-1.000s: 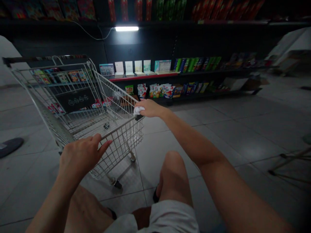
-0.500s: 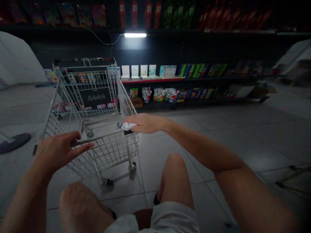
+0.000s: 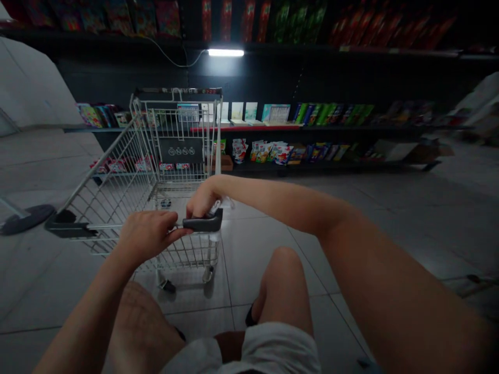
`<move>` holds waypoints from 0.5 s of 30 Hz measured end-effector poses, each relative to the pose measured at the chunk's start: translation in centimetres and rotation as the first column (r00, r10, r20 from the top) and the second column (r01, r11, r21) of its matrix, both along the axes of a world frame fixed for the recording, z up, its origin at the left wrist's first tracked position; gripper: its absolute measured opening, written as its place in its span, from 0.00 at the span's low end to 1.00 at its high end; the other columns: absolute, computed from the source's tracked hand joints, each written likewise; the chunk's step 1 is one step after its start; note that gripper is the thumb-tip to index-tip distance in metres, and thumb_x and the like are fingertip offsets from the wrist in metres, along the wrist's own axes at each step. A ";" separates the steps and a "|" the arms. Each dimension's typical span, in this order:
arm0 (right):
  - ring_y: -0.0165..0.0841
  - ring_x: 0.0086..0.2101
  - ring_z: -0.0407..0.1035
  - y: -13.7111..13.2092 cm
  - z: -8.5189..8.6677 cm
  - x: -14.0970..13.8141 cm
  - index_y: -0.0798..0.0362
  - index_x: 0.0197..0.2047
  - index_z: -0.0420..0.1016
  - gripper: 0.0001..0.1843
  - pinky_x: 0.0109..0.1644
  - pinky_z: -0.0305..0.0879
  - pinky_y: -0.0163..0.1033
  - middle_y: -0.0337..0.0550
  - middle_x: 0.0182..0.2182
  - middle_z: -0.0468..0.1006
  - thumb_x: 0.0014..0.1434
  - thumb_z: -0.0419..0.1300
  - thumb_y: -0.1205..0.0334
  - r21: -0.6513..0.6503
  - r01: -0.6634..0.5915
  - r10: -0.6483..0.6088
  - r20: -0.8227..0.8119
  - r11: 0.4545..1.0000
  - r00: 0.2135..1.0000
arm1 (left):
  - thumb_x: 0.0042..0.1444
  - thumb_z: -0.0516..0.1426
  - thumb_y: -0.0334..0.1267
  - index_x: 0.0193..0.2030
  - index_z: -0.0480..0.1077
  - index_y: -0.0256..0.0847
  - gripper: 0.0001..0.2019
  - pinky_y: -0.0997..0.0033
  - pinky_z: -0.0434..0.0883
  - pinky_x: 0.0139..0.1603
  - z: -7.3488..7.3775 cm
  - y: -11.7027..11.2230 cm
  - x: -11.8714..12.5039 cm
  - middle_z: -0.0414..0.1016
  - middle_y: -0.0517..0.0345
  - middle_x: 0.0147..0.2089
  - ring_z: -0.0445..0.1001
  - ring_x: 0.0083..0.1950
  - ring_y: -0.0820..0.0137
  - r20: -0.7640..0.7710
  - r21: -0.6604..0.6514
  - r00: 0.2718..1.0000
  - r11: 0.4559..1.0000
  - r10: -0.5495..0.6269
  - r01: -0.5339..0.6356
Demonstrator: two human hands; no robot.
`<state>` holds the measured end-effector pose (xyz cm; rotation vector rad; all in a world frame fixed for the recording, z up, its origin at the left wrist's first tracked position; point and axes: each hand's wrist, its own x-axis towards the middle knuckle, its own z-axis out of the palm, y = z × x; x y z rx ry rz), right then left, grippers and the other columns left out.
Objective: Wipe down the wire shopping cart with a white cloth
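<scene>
1. Closest to me are the person's bent knees and pale shorts point(image 3: 280, 343), above the tiled floor point(image 3: 265, 234).
2. The left hand point(image 3: 150, 235) lies on the near edge of the shopping cart point(image 3: 191, 255), its fingers curled over the rail and the thumb pointing along it toward the right corner.
3. The right hand point(image 3: 203, 200) bends in at that near right corner, fingers folded narrow around a white cloth point(image 3: 214, 208), just above the grey corner cap point(image 3: 206, 223); I can't make out every fingertip.
4. A matching dark cap point(image 3: 70, 226) covers the cart's near left corner.
5. The cart stands on the tiles before the person, its handle point(image 3: 177, 91) along the far edge, above a dark panel point(image 3: 181, 151).
6. Beyond it, snack bags point(image 3: 280, 152) fill the bottom shelf, with upright white boxes point(image 3: 237, 111) along the middle shelf's red front edge.
7. A lit tube point(image 3: 226, 52) glows beneath the top shelf's edge, red bottles point(image 3: 248, 21) above.
</scene>
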<state>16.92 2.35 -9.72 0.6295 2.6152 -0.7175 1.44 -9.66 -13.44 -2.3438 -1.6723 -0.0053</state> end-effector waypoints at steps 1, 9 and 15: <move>0.26 0.29 0.70 0.0 0.6 0.6 0.56 0.36 0.80 0.14 0.39 0.68 0.34 0.35 0.27 0.77 0.50 0.57 0.77 -0.035 -0.025 0.025 -0.002 0.999 1.000 | 0.61 0.41 0.66 0.31 0.69 0.42 0.31 0.67 0.48 0.28 0.1 -0.1 -0.3 0.78 0.54 0.32 0.75 0.34 0.61 0.010 0.000 1.000 1.000 -0.009 0.009; 0.34 0.52 0.70 -7.0 0.3 8.3 0.50 0.51 0.75 0.18 0.56 0.67 0.44 0.41 0.51 0.78 0.58 0.55 0.69 0.417 0.111 0.211 -0.650 0.902 0.730 | 0.62 0.46 0.62 0.32 0.72 0.43 0.26 0.67 0.48 0.29 0.0 0.5 -0.8 0.78 0.54 0.32 0.74 0.34 0.62 0.078 -0.043 0.995 0.997 -0.059 0.063; 0.26 0.48 0.73 -8.2 -15.9 8.6 0.43 0.41 0.78 0.11 0.56 0.69 0.39 0.32 0.43 0.83 0.63 0.56 0.67 0.853 0.296 0.637 -0.519 0.429 0.570 | 0.61 0.47 0.57 0.28 0.67 0.40 0.23 0.69 0.51 0.30 0.9 0.8 -0.3 0.75 0.54 0.29 0.72 0.32 0.66 0.154 -0.107 0.977 0.981 -0.144 0.162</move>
